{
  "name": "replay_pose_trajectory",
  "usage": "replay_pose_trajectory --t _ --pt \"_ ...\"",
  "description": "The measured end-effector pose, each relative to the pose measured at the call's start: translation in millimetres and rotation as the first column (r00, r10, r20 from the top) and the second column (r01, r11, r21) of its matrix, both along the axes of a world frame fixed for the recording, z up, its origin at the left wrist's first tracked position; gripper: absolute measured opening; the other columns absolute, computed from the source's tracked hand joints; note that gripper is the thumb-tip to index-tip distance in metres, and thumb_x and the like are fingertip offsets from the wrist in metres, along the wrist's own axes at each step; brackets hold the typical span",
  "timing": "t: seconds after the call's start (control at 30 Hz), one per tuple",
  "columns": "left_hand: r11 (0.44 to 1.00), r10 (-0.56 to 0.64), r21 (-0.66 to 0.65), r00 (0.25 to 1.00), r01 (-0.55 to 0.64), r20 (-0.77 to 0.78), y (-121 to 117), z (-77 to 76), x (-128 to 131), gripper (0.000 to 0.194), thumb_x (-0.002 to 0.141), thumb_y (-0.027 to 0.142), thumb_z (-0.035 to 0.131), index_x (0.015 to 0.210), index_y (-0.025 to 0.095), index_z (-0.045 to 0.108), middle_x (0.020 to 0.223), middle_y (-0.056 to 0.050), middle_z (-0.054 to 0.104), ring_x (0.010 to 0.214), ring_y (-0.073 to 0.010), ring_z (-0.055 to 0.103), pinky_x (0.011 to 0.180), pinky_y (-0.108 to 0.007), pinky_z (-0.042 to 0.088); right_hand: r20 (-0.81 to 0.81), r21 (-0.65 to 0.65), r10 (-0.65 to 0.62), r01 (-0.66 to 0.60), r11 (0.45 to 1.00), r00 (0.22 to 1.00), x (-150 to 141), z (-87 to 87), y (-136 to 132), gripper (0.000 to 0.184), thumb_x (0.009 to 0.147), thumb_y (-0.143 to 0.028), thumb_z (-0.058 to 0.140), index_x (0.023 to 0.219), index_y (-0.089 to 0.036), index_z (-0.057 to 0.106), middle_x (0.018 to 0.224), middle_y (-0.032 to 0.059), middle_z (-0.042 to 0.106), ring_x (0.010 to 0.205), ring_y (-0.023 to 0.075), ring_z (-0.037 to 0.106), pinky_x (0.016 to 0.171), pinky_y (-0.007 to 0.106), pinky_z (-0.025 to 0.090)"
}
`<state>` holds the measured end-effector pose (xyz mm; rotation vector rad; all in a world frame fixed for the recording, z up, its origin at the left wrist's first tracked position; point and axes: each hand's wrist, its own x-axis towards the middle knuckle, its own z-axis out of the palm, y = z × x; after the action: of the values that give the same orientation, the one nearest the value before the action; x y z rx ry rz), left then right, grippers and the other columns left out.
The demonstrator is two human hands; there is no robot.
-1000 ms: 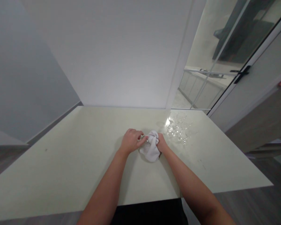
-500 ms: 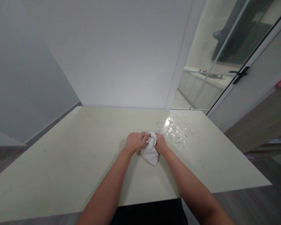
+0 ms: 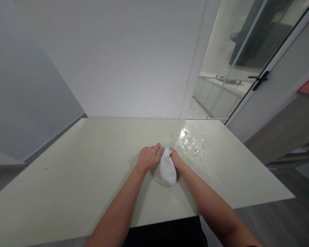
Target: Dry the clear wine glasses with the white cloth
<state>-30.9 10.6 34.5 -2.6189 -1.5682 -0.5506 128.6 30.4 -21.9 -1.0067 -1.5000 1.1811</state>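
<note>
Beyond right hand (image 3: 175, 159) gripping white cloth (image 3: 167, 170), glassware (image 3: 192, 140) clustered on table (image 3: 87, 171); left hand (image 3: 148, 157) curled, its hold unclear.

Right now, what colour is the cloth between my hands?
White cloth, best seen in head view.

The left hand (image 3: 148, 157) hides its own hold; white cloth (image 3: 167, 170) covers fingertips of the right hand (image 3: 175, 158); glassware (image 3: 193, 140) near the table's (image 3: 92, 171) far right corner blurs.

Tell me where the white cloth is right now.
In the head view, the white cloth is low and just right of centre, between the left hand and right hand.
</note>
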Motion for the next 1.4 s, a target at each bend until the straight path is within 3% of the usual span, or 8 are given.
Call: replay_pose_trajectory --t 0.13,0.27,0.4,0.63,0.87,1.03,1.17,1.4 --pt "0.998 0.025 -0.053 1.000 -0.025 -0.013 1 -1.0 -2 0.047 0.099 0.046 0.020 0.102 0.022 0.060 0.079 -0.008 0.070 0.072 -0.0208 0.066 0.061 -0.027 0.034 0.208 0.199 -0.046 0.004 0.980 0.977 4 4.1 -8 0.016 0.075 -0.027 0.052 0.063 -0.018 0.058 0.061 -0.0008 0.056 0.059 0.0134 0.047 0.059 0.025 0.039" --pt "0.984 0.015 -0.176 0.998 -0.005 0.059 3 -5.7 -1 0.057 0.099 0.047 0.014 0.098 0.022 0.065 0.087 -0.009 0.072 0.079 -0.0216 0.067 0.064 -0.028 0.038 0.527 0.463 -0.235 -0.044 0.885 0.817 12 9.6 -12 0.015 0.078 -0.025 0.053 0.067 -0.017 0.059 0.065 0.0045 0.060 0.059 0.0143 0.046 0.060 0.026 0.034" --pt "0.975 0.040 -0.223 0.993 -0.014 0.110 2 -6.3 2 0.064 0.099 0.048 0.010 0.091 0.020 0.068 0.088 -0.011 0.073 0.082 -0.0215 0.067 0.068 -0.030 0.039 0.550 0.561 -0.282 -0.098 0.822 0.786 17 10.4 -12 0.011 0.076 -0.024 0.055 0.069 -0.017 0.060 0.071 0.0083 0.062 0.062 0.0157 0.048 0.062 0.027 0.035" --pt "0.999 -0.015 0.043 0.993 0.010 0.113 -7 3.0 8 0.049 0.095 0.055 0.030 0.106 0.017 0.059 0.088 -0.011 0.070 0.084 -0.0243 0.064 0.081 -0.035 0.037 0.275 0.316 -0.179 0.087 0.945 0.945 9 0.0 -2 0.027 0.082 -0.035 0.048 0.061 -0.017 0.050 0.060 -0.0014 0.051 0.057 0.0112 0.042 0.054 0.023 0.033" --pt "0.986 0.064 -0.159 0.997 -0.055 0.048 -4 -4.5 6 0.058 0.097 0.052 0.013 0.101 0.021 0.062 0.086 -0.011 0.071 0.080 -0.0263 0.066 0.070 -0.033 0.039 0.428 0.417 -0.217 0.021 0.909 0.878 9 8.2 -7 0.015 0.080 -0.025 0.049 0.068 -0.017 0.053 0.067 0.0017 0.058 0.062 0.0133 0.049 0.060 0.024 0.038" --pt "0.924 0.028 -0.378 0.976 0.057 0.215 3 -11.5 2 0.070 0.095 0.059 0.009 0.092 0.022 0.068 0.097 -0.012 0.072 0.093 -0.0274 0.066 0.070 -0.032 0.039 0.522 0.545 -0.269 -0.074 0.835 0.810 13 11.2 -13 0.013 0.076 -0.021 0.051 0.087 -0.015 0.055 0.080 0.0076 0.062 0.069 0.0174 0.054 0.065 0.027 0.041" --pt "0.934 0.058 -0.354 0.953 0.054 0.299 4 -14.8 0 0.064 0.094 0.062 0.014 0.096 0.023 0.065 0.089 -0.009 0.072 0.086 -0.0261 0.066 0.068 -0.031 0.039 0.469 0.551 -0.265 -0.045 0.833 0.843 11 11.0 -13 0.011 0.079 -0.022 0.051 0.084 -0.015 0.057 0.079 0.0067 0.062 0.068 0.0163 0.052 0.065 0.027 0.042" --pt "0.995 -0.101 0.007 0.960 0.103 0.263 -1 -11.3 1 0.063 0.080 0.069 0.048 0.117 0.018 0.052 0.100 -0.013 0.067 0.089 -0.0287 0.063 0.078 -0.034 0.041 0.072 0.118 -0.060 0.052 0.992 0.996 3 10.3 0 0.022 0.071 -0.036 0.063 0.080 -0.015 0.064 0.075 0.0018 0.063 0.066 0.0135 0.051 0.062 0.024 0.044"
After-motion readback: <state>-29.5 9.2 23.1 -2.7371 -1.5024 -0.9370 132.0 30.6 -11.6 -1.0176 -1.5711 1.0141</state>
